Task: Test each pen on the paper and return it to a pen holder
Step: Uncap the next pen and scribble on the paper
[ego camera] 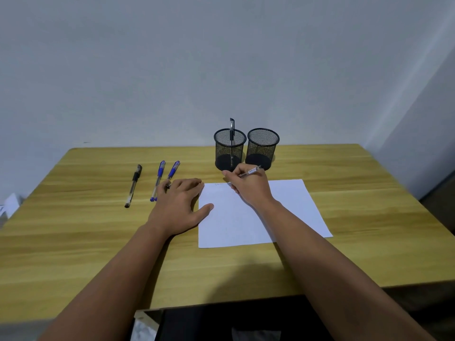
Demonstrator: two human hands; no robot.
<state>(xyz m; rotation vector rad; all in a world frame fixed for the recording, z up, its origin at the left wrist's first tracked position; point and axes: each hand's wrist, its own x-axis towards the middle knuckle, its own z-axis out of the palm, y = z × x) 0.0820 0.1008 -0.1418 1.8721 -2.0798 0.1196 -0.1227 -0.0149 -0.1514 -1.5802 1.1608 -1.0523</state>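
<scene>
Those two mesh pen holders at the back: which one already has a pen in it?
The left pen holder: a black-capped pen stands upright in it, poking above the rim. The right pen holder beside it shows no pen.

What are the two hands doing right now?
Left hand: open, fingers resting flat on the table beside the paper.
Right hand: closed on a clear pen, its tip at the paper.
</scene>
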